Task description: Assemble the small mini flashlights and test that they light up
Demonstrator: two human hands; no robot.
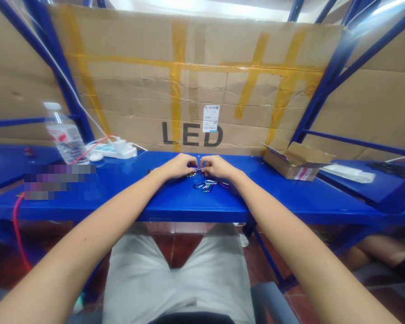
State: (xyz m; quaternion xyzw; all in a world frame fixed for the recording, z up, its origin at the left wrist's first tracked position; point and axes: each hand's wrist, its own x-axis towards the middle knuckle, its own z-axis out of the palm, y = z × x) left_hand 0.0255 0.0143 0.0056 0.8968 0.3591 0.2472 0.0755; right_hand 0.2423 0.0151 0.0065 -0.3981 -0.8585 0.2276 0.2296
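Note:
My left hand (181, 165) and my right hand (218, 167) meet over the blue table, their fingers closed in a pinch. Between the fingertips shows a small, thin metallic thing (199, 169), too small and blurred to name. Just in front of my hands lies a loose group of carabiners (208, 185) in silver, green, dark and purple-red tones. Several small shiny metal pieces (192, 174) rest under my left fingers, partly hidden by them.
An open cardboard box (295, 163) stands at the right on the blue table (195, 200). Left are a water bottle (66, 135), a white power strip (119, 150) and a red cable (17, 225). A large cardboard sheet (138, 99) marked LED forms the back. Someone's leg (380, 249) shows at right.

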